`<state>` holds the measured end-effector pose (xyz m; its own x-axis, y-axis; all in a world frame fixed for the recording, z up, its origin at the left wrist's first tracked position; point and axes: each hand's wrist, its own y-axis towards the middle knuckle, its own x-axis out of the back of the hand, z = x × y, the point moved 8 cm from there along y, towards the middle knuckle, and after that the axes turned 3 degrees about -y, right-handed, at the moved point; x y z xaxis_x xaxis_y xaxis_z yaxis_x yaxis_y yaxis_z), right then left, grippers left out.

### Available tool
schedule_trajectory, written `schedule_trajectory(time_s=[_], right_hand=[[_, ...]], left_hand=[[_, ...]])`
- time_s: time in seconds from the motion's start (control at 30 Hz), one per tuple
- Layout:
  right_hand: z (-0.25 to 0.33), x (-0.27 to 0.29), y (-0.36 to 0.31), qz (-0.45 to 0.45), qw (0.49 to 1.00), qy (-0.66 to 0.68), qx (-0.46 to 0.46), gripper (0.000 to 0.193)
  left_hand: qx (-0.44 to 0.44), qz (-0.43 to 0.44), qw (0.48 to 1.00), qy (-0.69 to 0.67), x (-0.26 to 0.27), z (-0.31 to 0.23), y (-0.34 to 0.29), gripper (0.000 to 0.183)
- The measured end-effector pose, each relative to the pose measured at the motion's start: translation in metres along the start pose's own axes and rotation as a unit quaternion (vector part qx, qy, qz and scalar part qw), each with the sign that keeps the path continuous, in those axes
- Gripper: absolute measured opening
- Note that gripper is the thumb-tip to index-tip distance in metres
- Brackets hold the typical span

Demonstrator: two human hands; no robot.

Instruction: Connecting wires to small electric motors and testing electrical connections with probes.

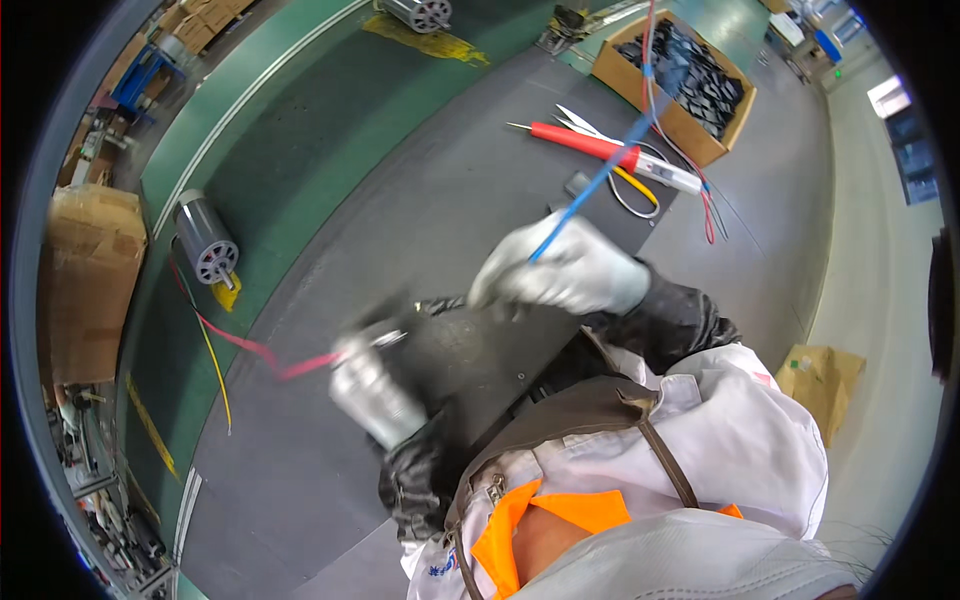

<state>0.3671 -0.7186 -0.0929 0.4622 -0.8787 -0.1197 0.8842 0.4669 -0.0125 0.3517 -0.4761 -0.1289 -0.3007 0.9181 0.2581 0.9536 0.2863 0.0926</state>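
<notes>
White work gloves cover both my hands. My left hand [375, 393], smeared by motion, is closed at the end of a red wire [265, 353], which runs back to a grey cylindrical motor [203, 232]. A dark blurred piece with a shiny part sits by its fingertips; I cannot make out what it is. Farther right, my right hand [565, 268] is closed on a blue wire [600, 178] that slants up toward hanging cables. A yellow wire [213, 365] trails from the motor, its lower end loose.
A red-and-white soldering iron [590, 142] and scissors [638, 190] lie beyond my right hand. Behind them, a cardboard box [690, 125] holds black parts. Another motor [418, 14] stands on the green strip at the far side. A large carton [92, 290] is at left.
</notes>
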Motion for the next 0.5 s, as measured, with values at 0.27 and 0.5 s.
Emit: schedule_trajectory(time_s=[0.27, 0.5], right_hand=[[-0.010, 0.203, -0.033, -0.320, 0.802, -0.453, -0.220, 0.035], [0.031, 0.146, 0.125, -0.133, 0.809, -0.572, -0.042, 0.056]], left_hand=[[-0.023, -0.473, 0.816, 0.331, 0.329, 0.036, -0.060, 0.053], [-0.236, -0.051, 0.862, 0.446, 0.092, 0.003, 0.040, 0.050]])
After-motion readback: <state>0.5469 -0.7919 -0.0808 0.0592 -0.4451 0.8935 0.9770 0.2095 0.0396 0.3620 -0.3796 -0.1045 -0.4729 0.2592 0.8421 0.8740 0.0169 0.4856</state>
